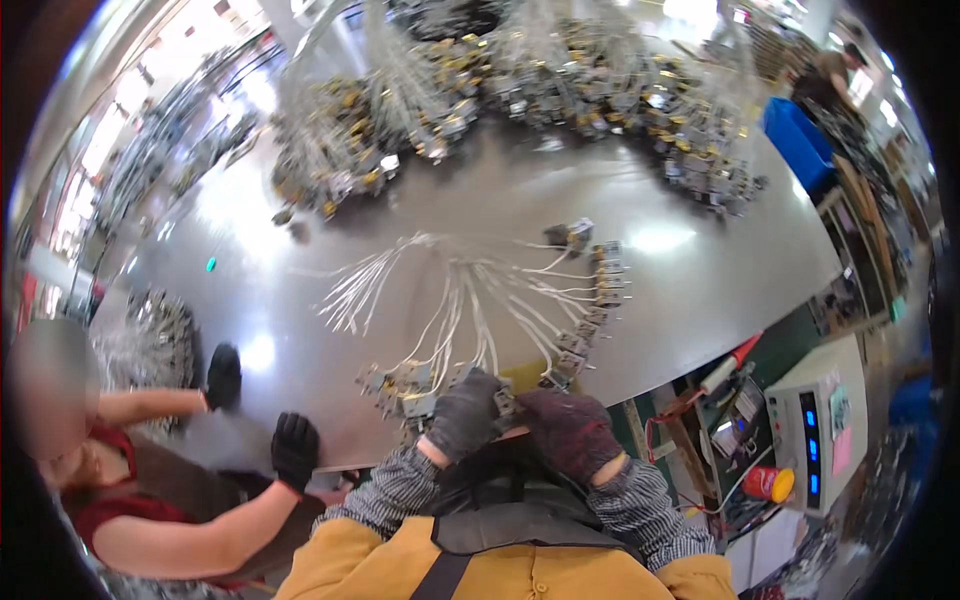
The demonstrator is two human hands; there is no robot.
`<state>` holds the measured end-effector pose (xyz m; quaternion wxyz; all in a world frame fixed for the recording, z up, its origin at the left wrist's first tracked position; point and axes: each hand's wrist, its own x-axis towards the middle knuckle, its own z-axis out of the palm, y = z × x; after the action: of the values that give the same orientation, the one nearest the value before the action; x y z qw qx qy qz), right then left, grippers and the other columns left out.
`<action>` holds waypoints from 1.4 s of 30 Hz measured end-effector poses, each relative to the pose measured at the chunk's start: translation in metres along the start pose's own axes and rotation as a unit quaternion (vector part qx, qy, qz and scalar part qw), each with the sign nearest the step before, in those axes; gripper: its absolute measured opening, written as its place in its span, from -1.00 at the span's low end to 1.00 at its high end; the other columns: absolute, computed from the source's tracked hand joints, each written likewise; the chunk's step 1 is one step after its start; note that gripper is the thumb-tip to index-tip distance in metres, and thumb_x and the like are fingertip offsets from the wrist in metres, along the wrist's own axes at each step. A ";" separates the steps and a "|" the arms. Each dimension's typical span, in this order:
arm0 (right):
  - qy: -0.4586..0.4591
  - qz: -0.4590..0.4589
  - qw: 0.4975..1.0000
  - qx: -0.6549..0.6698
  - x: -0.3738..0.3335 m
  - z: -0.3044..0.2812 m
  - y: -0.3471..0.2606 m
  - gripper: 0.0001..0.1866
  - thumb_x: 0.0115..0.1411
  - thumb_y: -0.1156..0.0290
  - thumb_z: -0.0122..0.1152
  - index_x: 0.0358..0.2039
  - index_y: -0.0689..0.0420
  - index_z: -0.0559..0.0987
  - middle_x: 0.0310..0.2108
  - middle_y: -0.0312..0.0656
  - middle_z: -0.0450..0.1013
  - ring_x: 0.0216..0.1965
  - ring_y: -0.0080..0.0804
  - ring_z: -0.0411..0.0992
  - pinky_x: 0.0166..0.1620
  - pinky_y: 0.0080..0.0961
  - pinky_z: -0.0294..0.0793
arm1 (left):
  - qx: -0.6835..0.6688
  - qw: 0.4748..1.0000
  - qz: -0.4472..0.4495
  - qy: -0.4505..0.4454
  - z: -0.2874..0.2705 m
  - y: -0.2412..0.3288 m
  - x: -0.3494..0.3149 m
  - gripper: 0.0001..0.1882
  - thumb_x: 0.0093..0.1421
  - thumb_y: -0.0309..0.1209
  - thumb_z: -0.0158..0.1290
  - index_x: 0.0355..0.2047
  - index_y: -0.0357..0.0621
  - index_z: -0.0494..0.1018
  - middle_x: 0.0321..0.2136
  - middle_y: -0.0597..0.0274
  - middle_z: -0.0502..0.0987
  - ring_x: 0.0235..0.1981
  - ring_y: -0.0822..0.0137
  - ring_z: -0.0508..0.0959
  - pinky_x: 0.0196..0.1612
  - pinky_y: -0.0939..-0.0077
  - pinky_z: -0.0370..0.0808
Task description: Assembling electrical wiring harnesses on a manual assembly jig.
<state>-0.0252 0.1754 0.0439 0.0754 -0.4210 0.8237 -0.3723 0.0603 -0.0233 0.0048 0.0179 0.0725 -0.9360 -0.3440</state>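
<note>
At the table's near edge, my left hand (465, 412) in a dark grey glove has its fingers closed against a small silvery metal part (505, 403). Close beside it, my right hand (572, 432), in a dark reddish glove, is bent in toward the same part; its fingertips are partly hidden. A fan of white wires (465, 265) spreads over the table in front of me. More metal blocks hang at the wire ends, in a cluster (418, 404) left of my left hand and in a curved row (608, 275) to the right. Something yellowish (525, 378) shows behind my fingers.
Large heaps of wired metal parts (540, 85) line the far side of the metal table (700, 290). At left a co-worker's black-gloved hands (295, 450) rest near another wire bundle (150, 345). On the right stand an instrument with blue displays (812, 440), a red-yellow tub (768, 484) and a blue bin (797, 145).
</note>
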 end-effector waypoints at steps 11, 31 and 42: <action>-0.077 0.017 0.991 -0.106 0.013 -0.011 -0.020 -0.80 0.18 0.42 0.16 -0.18 0.06 0.63 -0.31 -0.03 0.63 -0.25 0.00 0.64 -0.23 -0.10 0.63 | 0.027 0.997 0.072 0.024 0.009 -0.017 0.005 -0.37 -0.05 -0.15 0.48 0.01 -0.09 0.57 -0.20 -0.11 0.54 -0.22 -0.15 0.61 -0.18 0.02 0.57; -0.080 -0.040 0.990 -0.110 0.019 0.002 -0.022 -0.82 0.25 0.33 0.19 -0.18 0.03 0.67 -0.37 -0.08 0.62 -0.32 -0.01 0.63 -0.28 -0.12 0.59 | -0.049 0.996 0.047 0.050 0.012 -0.012 0.002 -0.46 0.02 -0.12 0.40 -0.08 -0.17 0.54 -0.24 -0.09 0.56 -0.25 -0.19 0.60 -0.18 0.03 0.56; -0.090 -0.016 0.992 -0.085 0.015 0.002 -0.027 -0.79 0.28 0.47 0.20 -0.11 0.12 0.70 -0.19 0.03 0.65 -0.13 0.07 0.63 -0.07 -0.15 0.60 | 0.016 0.995 0.051 0.080 0.027 -0.014 0.009 -0.45 -0.11 -0.12 0.44 -0.22 -0.18 0.51 -0.28 -0.13 0.51 -0.29 -0.17 0.64 -0.31 0.04 0.58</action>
<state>-0.0170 0.1534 0.0636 0.1067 -0.4708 0.8355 -0.2625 0.0512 -0.0174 -0.0251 0.1090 0.0524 -0.9394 -0.3208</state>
